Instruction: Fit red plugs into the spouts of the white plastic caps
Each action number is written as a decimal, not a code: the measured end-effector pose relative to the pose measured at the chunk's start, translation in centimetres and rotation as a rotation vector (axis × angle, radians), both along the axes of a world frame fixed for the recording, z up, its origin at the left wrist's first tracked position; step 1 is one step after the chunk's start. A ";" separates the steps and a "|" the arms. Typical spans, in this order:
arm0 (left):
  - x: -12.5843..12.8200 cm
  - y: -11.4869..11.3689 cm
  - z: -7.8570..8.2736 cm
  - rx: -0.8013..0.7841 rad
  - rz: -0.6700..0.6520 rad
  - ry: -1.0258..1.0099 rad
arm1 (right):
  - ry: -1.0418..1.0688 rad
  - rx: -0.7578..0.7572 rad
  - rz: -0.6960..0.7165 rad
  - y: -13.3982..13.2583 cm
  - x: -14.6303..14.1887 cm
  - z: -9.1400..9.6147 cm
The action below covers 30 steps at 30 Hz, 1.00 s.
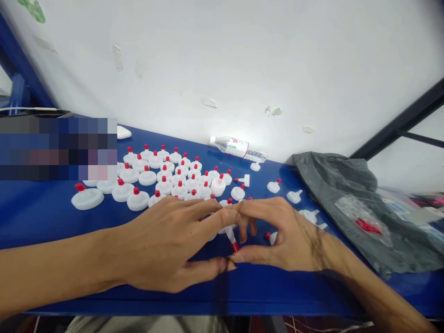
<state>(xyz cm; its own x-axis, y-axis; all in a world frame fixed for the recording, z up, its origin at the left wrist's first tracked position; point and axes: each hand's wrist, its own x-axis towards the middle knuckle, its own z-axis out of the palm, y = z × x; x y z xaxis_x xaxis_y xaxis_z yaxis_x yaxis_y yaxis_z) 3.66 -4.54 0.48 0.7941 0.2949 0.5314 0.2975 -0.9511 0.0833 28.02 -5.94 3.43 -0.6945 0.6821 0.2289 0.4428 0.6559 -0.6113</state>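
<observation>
My left hand (pixel 169 245) and my right hand (pixel 280 236) meet over the blue table (pixel 41 217), fingertips touching. Between them they pinch a white nozzle cap with a red tip (pixel 231 238), tilted, its red end down by the two thumbs. Just behind the fingers stands a crowd of several finished white caps with red tips (pixel 166 178). A few white caps without red tips (pixel 294 196) lie to the right of the hands.
A clear plastic water bottle (pixel 239 148) lies against the white wall. A grey plastic bag (pixel 350 203) at the right holds a small clear pouch of red tips (pixel 367 225). A blurred-out patch covers the far left.
</observation>
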 end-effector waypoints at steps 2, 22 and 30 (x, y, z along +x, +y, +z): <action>0.0 0.0 0.0 0.000 0.002 -0.001 | 0.010 -0.023 0.004 0.1 0.0 -0.1; 0.0 0.2 -0.1 0.122 0.041 -0.002 | 0.006 -0.039 -0.043 0.0 0.3 -0.2; 0.0 0.1 -0.1 0.098 0.048 0.002 | 0.007 -0.026 -0.056 0.1 0.4 -0.4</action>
